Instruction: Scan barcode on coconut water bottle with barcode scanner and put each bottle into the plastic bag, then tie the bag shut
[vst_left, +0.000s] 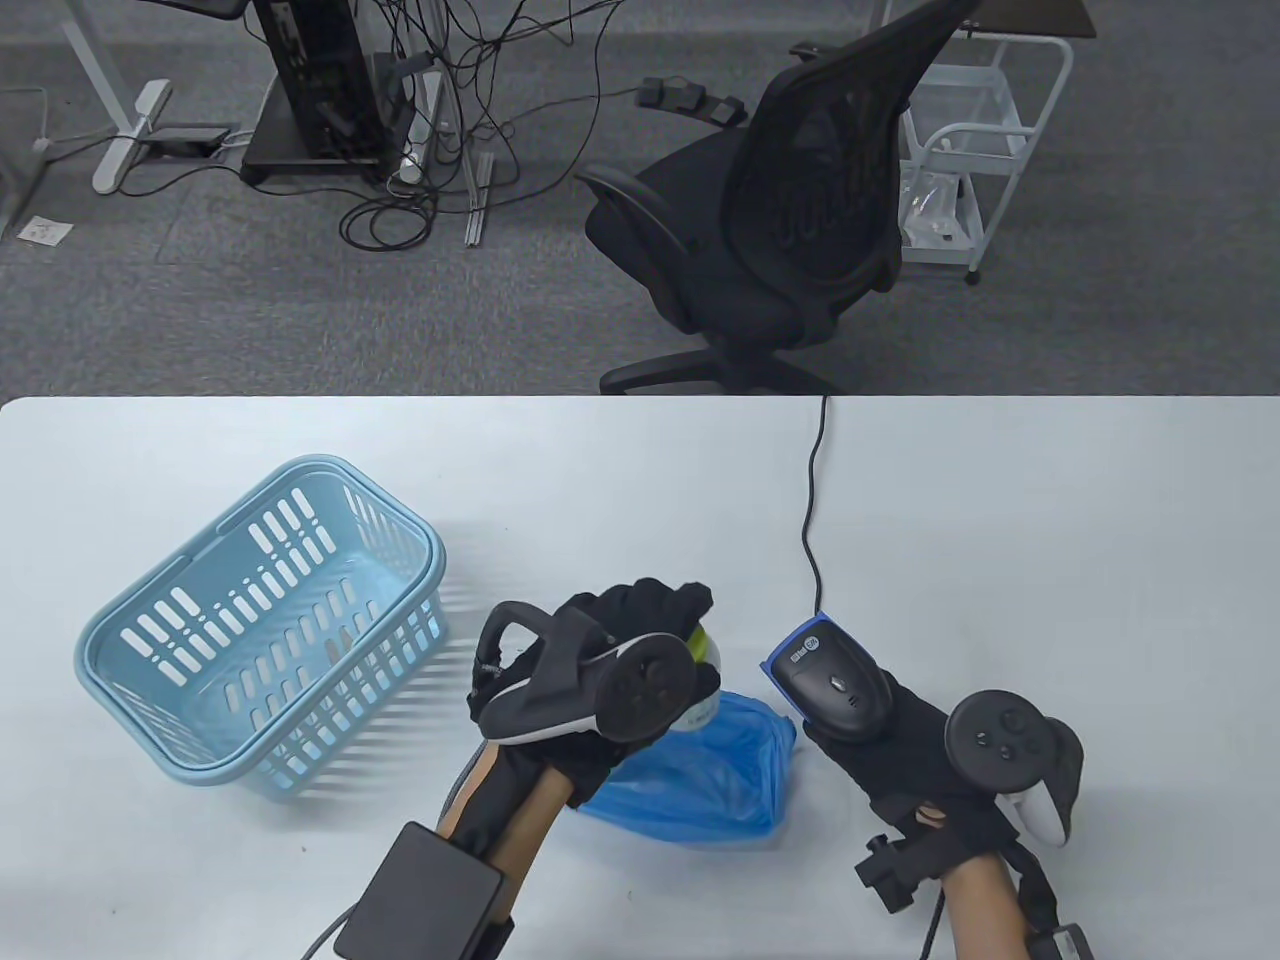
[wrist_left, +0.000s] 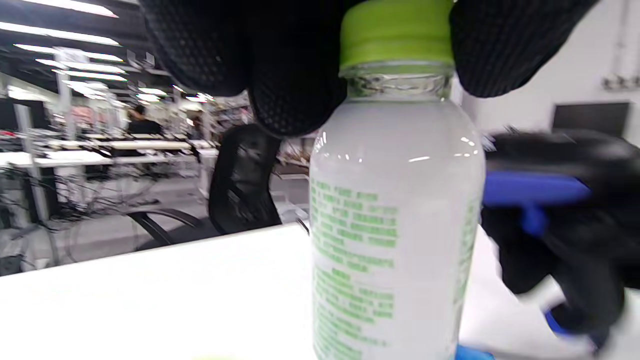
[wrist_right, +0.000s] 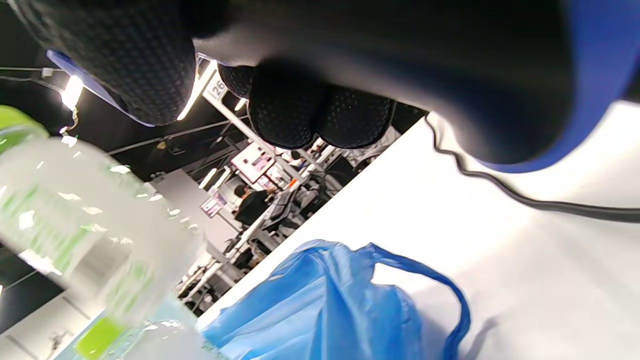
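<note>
**Squaring the label to the scanner**

While my left hand (vst_left: 640, 650) holds the coconut water bottle (wrist_left: 395, 225) by its green cap (wrist_left: 397, 32), fingers curled round the top, the bottle hangs upright just above the blue plastic bag (vst_left: 700, 770) at the near middle of the surface (vst_left: 1000, 520). My right hand (vst_left: 900, 740) is wrapped round the barcode scanner (vst_left: 835, 680), grip clamped on its handle, the head just right of the bottle and aimed toward it.

To my judgement, the step in hand is the scan, and what matters is what faces the scanner. From the left wrist view I see only green printed text on the label; no barcode is visible to me, so I cannot tell whether it is turned toward the scanner. I should roll the bottle by the cap until the barcode meets the window, keeping the bottle steady and a little off the scanner's nose rather than touching it. A cap-only hold lets the body swing, so I want slow turns.

The scanner cord (vst_left: 812, 500) runs away to the far edge; I keep it from dragging. A light blue basket (vst_left: 330, 740) sits tipped at the left, well apart. Once scanned, the bottle has only to drop straight into the bag below.
</note>
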